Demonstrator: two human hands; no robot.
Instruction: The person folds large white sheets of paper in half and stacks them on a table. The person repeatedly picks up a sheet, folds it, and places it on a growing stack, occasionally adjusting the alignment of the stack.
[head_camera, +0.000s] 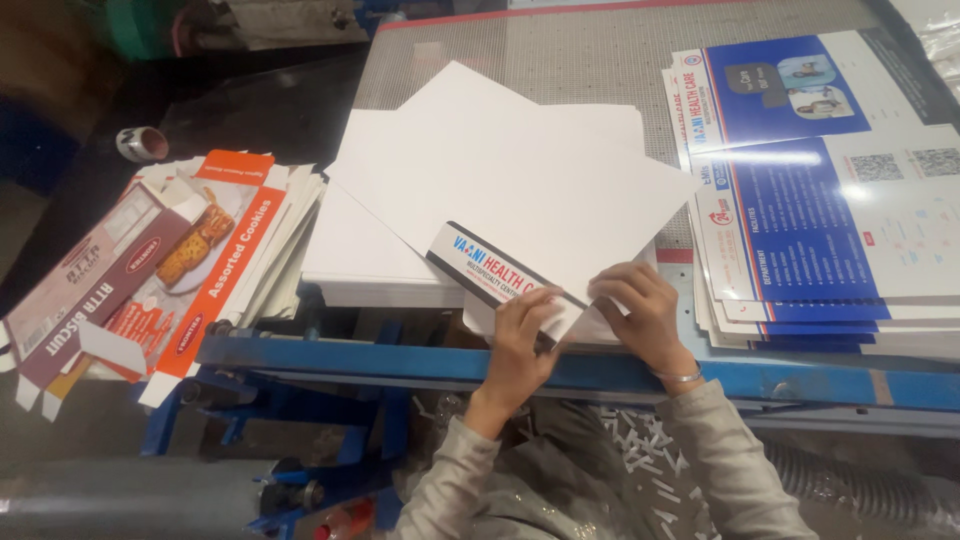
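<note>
A large white sheet (520, 190) lies skewed on top of a stack of white sheets (360, 265) on the work table. Its near corner is folded back, showing a printed strip (485, 268) with a dark border. My left hand (522, 345) pinches that folded corner from below. My right hand (640, 310) presses down on the same corner just to the right, a thin bangle on its wrist. Both arms wear grey sleeves.
A pile of blue and white printed sheets (800, 200) lies at the right. Flattened orange and maroon cartons (170, 270) lie at the left, with a tape roll (142, 144) behind them. A blue metal rail (400, 360) runs along the table's near edge.
</note>
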